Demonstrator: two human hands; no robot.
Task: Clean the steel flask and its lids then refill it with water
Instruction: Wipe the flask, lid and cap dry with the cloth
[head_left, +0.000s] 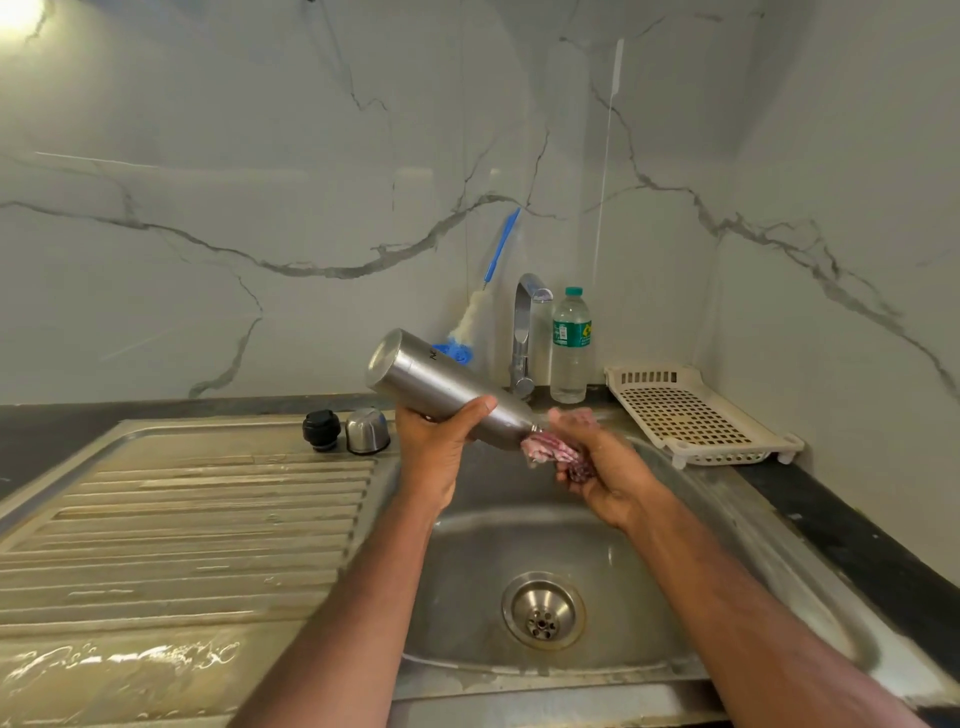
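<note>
My left hand (441, 447) grips the steel flask (431, 387) around its lower body and holds it tilted over the sink, base up and to the left, mouth down to the right. At the flask's mouth my right hand (597, 467) holds a pink scrubber (545, 449) against the neck. A black inner lid (322, 430) and a steel cup lid (367, 430) stand side by side on the drainboard's far edge, left of the flask.
The steel sink basin (467, 597) with its drain (543, 610) lies below my hands, the ribbed drainboard (182, 519) to the left. Behind stand a tap (525, 332), a blue-handled bottle brush (488, 291), a plastic water bottle (570, 345) and a white perforated tray (685, 415).
</note>
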